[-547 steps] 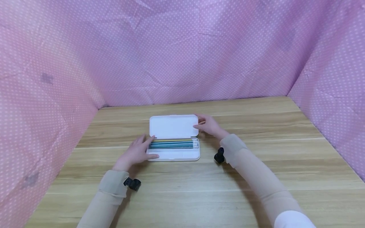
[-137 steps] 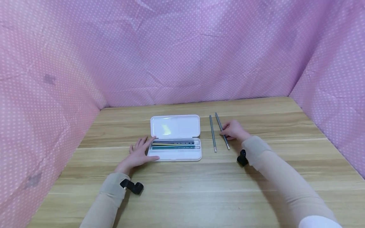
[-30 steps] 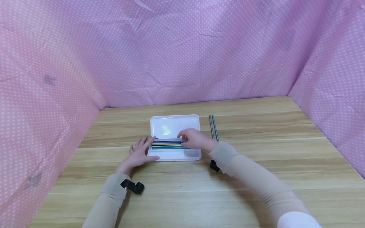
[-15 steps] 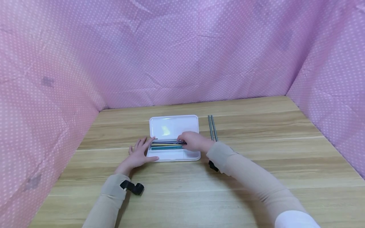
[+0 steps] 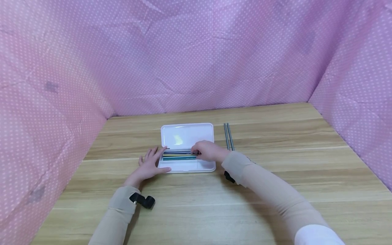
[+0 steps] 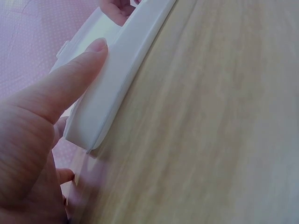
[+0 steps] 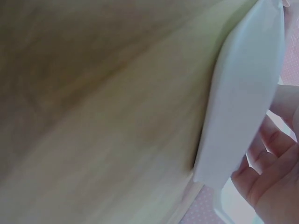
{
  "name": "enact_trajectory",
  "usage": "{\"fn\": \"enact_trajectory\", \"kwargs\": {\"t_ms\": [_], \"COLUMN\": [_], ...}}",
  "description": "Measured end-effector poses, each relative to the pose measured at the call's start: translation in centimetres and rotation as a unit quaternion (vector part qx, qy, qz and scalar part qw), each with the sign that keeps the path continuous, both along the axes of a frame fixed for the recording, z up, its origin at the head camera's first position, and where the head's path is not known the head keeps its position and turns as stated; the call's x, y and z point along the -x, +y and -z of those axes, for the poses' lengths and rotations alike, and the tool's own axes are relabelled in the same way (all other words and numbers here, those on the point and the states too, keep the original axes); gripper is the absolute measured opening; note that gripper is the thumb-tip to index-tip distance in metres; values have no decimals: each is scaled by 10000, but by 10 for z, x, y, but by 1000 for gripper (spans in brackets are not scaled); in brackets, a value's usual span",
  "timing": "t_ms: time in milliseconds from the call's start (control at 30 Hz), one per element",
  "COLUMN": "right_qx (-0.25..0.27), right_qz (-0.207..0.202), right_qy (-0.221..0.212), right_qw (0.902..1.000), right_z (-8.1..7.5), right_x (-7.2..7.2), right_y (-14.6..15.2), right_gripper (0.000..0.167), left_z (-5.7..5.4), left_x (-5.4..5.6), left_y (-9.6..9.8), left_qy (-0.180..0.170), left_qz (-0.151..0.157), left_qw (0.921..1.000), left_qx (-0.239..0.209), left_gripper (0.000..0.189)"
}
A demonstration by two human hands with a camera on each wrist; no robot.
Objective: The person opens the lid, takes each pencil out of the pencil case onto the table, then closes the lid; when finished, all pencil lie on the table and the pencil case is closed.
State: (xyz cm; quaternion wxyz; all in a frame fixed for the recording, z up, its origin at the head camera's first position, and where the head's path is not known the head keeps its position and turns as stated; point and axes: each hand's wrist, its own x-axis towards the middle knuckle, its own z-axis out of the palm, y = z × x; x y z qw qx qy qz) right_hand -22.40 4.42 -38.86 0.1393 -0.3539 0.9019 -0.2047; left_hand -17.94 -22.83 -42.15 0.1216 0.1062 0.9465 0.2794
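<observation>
A white pencil case [image 5: 180,166] lies with its lid [image 5: 187,134] folded back on the wooden table. Several pencils [image 5: 179,158], dark blue, yellow and green, lie lengthwise in its back compartment. My left hand [image 5: 148,166] spreads over the case's left end, index finger at the hinge corner, thumb [image 6: 79,74] laid straight over the front part. My right hand [image 5: 208,151] reaches into the right half, fingers bent down onto the pencils and covering their eraser ends. In the right wrist view its curled fingers [image 7: 275,140] sit behind the case wall; I cannot tell whether they pinch a pencil.
Two grey-green pencils [image 5: 228,136] lie side by side on the table [image 5: 196,204], right of the case, their near ends hidden by the right wrist. A pink dotted cloth [image 5: 196,61] hangs behind the table and along both sides.
Over the longer span, two pencils left the case and were laid side by side at right. In the last second my right hand lowered onto the pencils inside the case. The left hand stays.
</observation>
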Motion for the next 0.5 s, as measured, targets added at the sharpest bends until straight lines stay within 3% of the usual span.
{"fn": "enact_trajectory", "kwargs": {"t_ms": [500], "right_qx": [3], "right_qz": [-2], "right_qy": [64], "right_qw": [10000], "right_z": [1], "right_x": [2], "right_y": [0], "right_gripper": [20], "left_z": [-2], "left_x": [1], "left_y": [1], "left_qy": [26], "left_qz": [39], "left_qw": [10000], "left_qx": [11], "left_gripper": [93]}}
